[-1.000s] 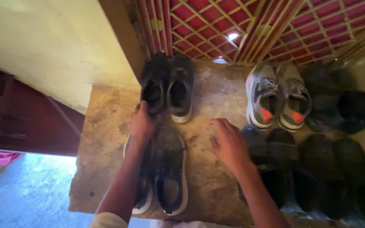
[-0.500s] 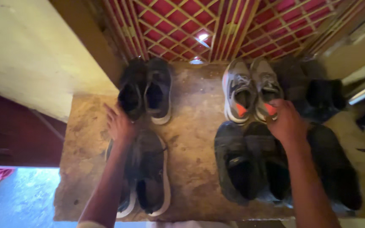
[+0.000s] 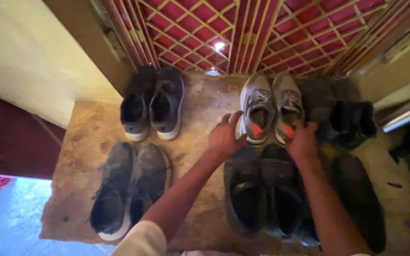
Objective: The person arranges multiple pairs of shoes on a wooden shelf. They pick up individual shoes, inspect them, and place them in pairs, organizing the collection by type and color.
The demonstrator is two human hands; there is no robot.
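At the far left of the stone step (image 3: pixel 91 137), a pair of dark sneakers with white soles (image 3: pixel 153 105) stands toes toward the red lattice door (image 3: pixel 262 33). Nearer on the left, a second pair of dark grey sneakers (image 3: pixel 131 187) lies side by side, well apart from both hands. The left hand (image 3: pixel 225 137) is at the heel of the left shoe of the grey sneakers with orange heel patches (image 3: pixel 271 110); its fingers (image 3: pixel 231 121) are spread and loosely curled, touching the heel rim, with no closed grip visible. The right hand (image 3: pixel 302 140) rests at the heel of the right shoe of that pair; whether its fingers grasp the heel cannot be determined. The grey pair stands at the far centre, against the door. Near both wrists lies a pair of black shoes (image 3: pixel 262 194). Further dark footwear (image 3: pixel 352 118) lies at the right.
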